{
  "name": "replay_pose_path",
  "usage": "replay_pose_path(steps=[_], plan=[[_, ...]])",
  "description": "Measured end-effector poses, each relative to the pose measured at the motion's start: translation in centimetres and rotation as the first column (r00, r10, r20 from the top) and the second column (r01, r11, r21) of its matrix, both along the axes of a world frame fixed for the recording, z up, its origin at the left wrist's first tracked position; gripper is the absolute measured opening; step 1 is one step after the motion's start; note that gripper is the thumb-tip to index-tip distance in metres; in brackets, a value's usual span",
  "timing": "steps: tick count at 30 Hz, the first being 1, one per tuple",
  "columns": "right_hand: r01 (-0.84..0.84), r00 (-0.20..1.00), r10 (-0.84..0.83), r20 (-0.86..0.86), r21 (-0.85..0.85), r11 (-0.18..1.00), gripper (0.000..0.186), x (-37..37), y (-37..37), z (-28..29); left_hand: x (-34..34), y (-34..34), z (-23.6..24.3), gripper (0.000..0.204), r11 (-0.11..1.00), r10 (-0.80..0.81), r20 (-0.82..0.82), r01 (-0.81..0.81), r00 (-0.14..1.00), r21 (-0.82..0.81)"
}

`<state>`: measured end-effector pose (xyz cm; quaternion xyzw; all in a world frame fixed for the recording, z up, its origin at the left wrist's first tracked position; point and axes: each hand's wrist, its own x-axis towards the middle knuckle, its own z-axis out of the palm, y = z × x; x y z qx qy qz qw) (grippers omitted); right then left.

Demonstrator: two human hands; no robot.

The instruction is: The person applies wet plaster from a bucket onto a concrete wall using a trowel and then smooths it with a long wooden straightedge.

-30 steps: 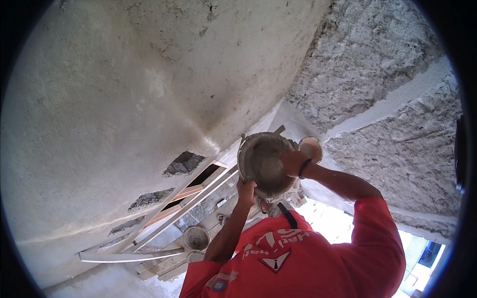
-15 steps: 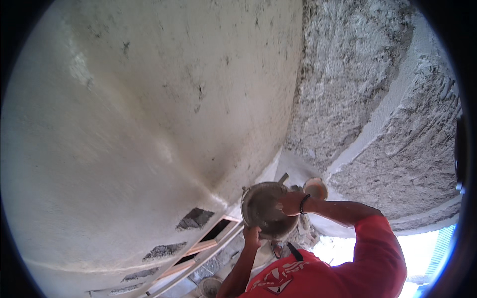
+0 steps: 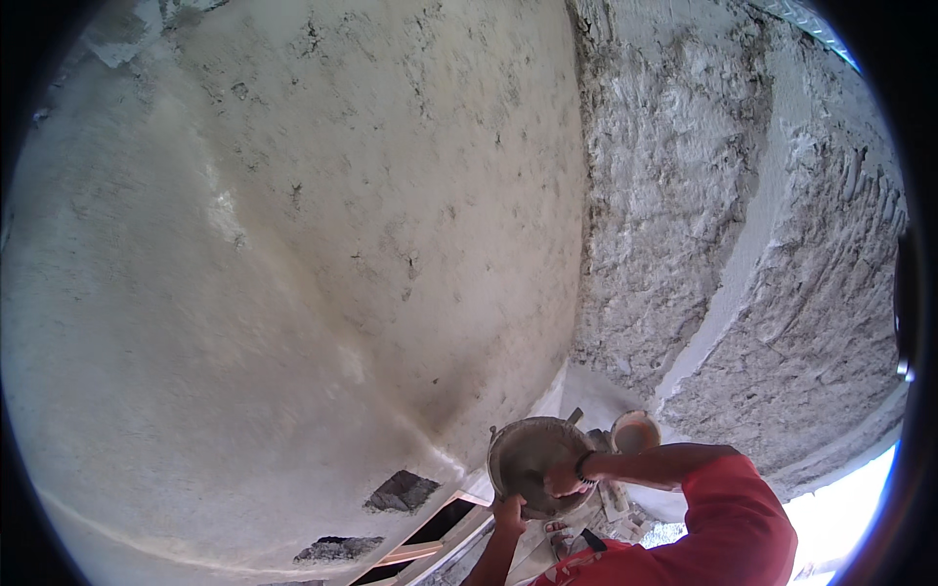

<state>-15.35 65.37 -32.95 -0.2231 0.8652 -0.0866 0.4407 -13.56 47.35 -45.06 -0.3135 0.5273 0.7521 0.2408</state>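
Observation:
A round mortar tub (image 3: 516, 451), grey and smeared inside, is in front of me at the lower middle. My left hand (image 3: 509, 514) grips its near rim, with the fingers wrapped over the edge. Inside the tub, low over the grey mix, is my right hand (image 3: 564, 478), a dark beaded bracelet on its wrist. Its fingers are curled closed; what they hold, if anything, is hidden by the hand and the shade.
A smaller bucket (image 3: 635, 433) with an orange-tinged inside stands beyond my right wrist. Smooth pale plaster wall (image 3: 391, 215) rises at left, rough grey wall (image 3: 674, 195) at right. Dark holes (image 3: 402, 491) and timber pieces (image 3: 410, 553) lie low on the left.
The view has tilted up, so the tub and both hands sit lower in the picture. My right hand has moved toward the near part of the tub. The left hand keeps its rim grip.

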Motion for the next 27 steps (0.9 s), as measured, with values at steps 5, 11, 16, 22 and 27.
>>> replay_pose_path(steps=[5, 11, 16, 22, 27], plan=[[0.126, 0.934, -0.104, -0.343, 0.041, 0.991, 0.031, -2.2, 2.8, 4.1, 0.1, -1.8, -0.9, 0.023, 0.998, -0.031, -0.080, 0.035, 0.996, 0.046], [0.132, 0.946, -0.053, -0.320, 0.231, 0.964, 0.026, 1.7, 1.1, 1.3, -0.4, -0.2, 0.7, 0.032, 0.998, -0.037, -0.035, 0.038, 0.999, 0.054], [-0.376, 0.878, 0.374, -0.298, 0.055, 0.925, 0.025, 1.0, 0.5, -1.8, -0.7, 0.2, -1.2, 0.036, 0.999, -0.028, -0.115, 0.031, 0.993, 0.025], [0.020, 0.963, -0.029, -0.270, -0.034, 0.999, 0.022, -3.4, 4.6, 2.1, -1.4, -1.8, 1.7, 0.006, 0.723, -0.670, -0.742, -0.248, -0.019, -0.645], [0.263, 0.872, -0.158, -0.463, 0.173, 0.949, 0.019, -3.7, 4.9, 5.6, -1.5, 1.3, 6.0, 0.026, 0.998, -0.061, -0.137, 0.061, 0.989, -0.007]])
